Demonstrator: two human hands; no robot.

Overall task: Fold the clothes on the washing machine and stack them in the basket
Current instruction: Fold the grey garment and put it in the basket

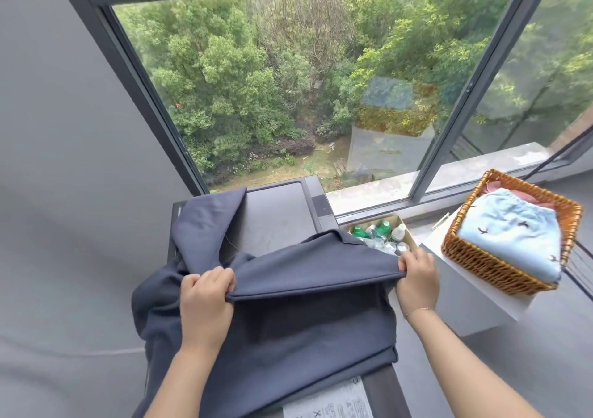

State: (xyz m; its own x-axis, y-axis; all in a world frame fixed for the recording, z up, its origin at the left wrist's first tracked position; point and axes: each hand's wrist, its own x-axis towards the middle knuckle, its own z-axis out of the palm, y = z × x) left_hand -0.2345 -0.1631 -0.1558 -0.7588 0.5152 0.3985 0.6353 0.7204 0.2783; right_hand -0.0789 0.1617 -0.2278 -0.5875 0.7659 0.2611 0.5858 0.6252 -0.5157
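A dark navy garment (288,315) lies spread over the dark top of the washing machine (276,215), part of it hanging off the left side. My left hand (205,302) grips a folded edge of it near the middle left. My right hand (417,279) pinches the same edge at the right, holding it lifted a little above the machine. To the right, a brown wicker basket (481,263) stands on a white ledge and holds a folded light blue garment (510,238) on top of a pink one.
A small box of green and clear bottles (382,234) sits between the machine and the white ledge (475,308). A large window with a dark frame (462,97) rises behind. A grey wall is on the left. A paper label (330,401) shows on the machine's near end.
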